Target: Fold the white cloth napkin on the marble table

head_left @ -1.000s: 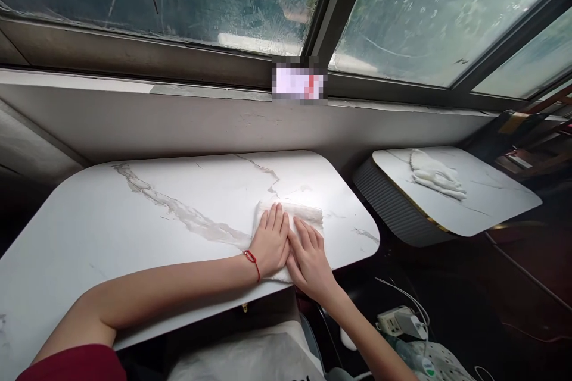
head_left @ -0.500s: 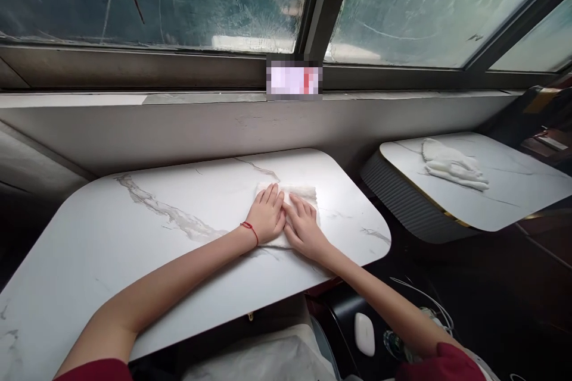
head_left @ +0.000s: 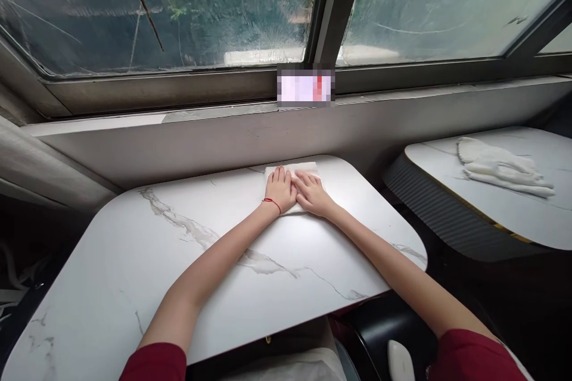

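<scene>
A white cloth (head_left: pixel 297 168) lies flat on the white marble-patterned table (head_left: pixel 250 303), near its far edge by the wall. My left hand (head_left: pixel 280 189) presses flat on the cloth, fingers stretched forward, with a red cord bracelet on the wrist. Right beside it, touching, my right hand (head_left: pixel 313 193) also lies flat on the cloth, fingers extended. Both palms cover most of the cloth; its far edge and a strip close to my wrists show.
To the right stands a second marble-patterned table (head_left: pixel 429 155) with a crumpled white cloth (head_left: pixel 503 166) on it. A low wall (head_left: pixel 223 149) and window frame (head_left: pixel 179 90) border the far side. A white rounded object (head_left: pixel 400 360) sits below the near edge.
Both hands have pushed the cloth away from me across the table, from near the front edge to close to the far edge. My arms are now stretched out further.
</scene>
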The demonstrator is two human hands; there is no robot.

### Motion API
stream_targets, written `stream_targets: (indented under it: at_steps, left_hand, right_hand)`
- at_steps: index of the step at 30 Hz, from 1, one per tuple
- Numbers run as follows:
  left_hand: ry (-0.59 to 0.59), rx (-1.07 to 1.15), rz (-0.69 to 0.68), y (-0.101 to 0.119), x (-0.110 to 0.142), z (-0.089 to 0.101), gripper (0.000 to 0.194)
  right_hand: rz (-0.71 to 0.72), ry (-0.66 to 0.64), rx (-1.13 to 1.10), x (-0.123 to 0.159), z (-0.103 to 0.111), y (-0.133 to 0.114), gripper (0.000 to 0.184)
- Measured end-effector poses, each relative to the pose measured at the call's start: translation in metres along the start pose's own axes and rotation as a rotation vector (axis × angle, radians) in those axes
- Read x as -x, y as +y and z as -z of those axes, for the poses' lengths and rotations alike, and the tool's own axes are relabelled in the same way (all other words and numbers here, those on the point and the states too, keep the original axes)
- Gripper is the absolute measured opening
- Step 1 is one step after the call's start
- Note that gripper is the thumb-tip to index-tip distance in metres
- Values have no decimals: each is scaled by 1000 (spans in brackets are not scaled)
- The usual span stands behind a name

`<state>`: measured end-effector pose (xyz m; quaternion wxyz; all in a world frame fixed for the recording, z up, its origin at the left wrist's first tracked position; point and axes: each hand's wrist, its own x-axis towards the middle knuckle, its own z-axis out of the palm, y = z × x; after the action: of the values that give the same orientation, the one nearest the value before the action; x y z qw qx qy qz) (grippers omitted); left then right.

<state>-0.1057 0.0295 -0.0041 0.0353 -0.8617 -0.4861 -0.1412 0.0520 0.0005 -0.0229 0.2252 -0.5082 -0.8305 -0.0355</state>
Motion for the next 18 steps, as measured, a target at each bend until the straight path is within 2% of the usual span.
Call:
stream_targets:
  at_steps: [8,18]
  left_hand:
    - [39,45,76,-1,-34,-9,52]
    - [58,54,65,-4,-36,-10,52]
  right_hand:
    - [-2,-11,-7,-27,-2,29,54]
    - [0,-28,-44,-29,1,34,53]
